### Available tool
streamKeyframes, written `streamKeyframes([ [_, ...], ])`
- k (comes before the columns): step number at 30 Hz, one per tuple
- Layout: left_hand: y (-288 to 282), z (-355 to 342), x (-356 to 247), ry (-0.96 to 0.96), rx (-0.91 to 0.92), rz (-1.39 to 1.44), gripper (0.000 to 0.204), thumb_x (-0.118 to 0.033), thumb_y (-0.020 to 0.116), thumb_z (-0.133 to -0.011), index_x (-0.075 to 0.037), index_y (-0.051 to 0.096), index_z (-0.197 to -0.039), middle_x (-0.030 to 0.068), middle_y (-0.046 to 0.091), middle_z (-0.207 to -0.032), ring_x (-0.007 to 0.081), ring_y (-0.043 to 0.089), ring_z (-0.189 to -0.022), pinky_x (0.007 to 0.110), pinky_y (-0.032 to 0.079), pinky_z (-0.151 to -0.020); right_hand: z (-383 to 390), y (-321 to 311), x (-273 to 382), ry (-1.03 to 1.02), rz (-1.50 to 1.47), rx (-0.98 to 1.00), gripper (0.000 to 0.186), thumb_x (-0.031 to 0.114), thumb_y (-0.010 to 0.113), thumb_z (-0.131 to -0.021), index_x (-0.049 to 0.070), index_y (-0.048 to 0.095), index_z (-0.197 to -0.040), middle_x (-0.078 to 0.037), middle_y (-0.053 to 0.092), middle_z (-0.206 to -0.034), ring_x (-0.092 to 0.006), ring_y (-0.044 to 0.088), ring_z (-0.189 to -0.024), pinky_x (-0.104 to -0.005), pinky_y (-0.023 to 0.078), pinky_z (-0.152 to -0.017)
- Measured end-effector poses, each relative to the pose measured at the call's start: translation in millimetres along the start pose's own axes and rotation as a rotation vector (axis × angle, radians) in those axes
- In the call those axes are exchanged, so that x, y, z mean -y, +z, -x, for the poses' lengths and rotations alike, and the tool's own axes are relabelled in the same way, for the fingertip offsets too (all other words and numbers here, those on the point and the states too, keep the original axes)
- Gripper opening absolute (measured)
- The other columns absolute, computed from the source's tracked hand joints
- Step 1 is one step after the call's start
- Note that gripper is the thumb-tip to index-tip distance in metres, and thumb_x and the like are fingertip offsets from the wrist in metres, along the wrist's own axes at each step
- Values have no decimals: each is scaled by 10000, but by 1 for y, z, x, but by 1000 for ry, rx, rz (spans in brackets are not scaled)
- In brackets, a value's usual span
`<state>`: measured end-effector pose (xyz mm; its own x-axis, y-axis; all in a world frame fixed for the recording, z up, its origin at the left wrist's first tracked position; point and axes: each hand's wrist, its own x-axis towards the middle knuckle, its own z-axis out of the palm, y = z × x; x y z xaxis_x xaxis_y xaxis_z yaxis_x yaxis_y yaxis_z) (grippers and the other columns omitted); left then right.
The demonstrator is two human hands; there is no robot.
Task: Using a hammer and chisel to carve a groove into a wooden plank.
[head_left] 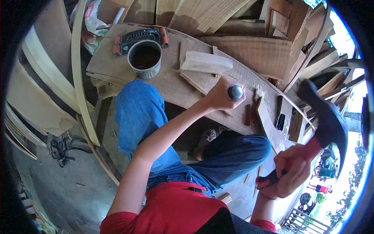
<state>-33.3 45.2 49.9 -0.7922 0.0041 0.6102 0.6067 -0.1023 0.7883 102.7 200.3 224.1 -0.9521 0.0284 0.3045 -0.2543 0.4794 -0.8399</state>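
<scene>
My left hand (224, 95) is closed in a fist over the wooden workboard (171, 84), gripping a chisel (235, 92). Only the round, metal-capped end of its handle shows; the blade is hidden below the fist. Raised on the right, my right hand (292, 171) is wrapped round the red and black handle of a claw hammer (331, 126). The dark hammer head is well apart from the chisel. Just beyond my left fist lies a pale shaped wood block (206, 61), resting across thin strips on the board.
A tin can (146, 73) with dark contents stands by a black tool with orange ends (136, 37). Another dark-handled tool (280, 121) lies at the board's right. Wood planks (249, 56) crowd the far side, and curved strips (78, 74) stand at left. Dark straps (60, 150) lie on the floor.
</scene>
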Motion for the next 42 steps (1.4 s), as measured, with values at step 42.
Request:
streamKeyframes([
  [42,-49,0,-31,-244,-325,312,374,-59,479,-861,-138,288,-550,-46,274,-399,53,197,-298,215,169,-316,-43,129,-253,-301,270,385,171,86,630,-685,46,553,-832,-80,516,-893,-287,493,-898,-391,390,-762],
])
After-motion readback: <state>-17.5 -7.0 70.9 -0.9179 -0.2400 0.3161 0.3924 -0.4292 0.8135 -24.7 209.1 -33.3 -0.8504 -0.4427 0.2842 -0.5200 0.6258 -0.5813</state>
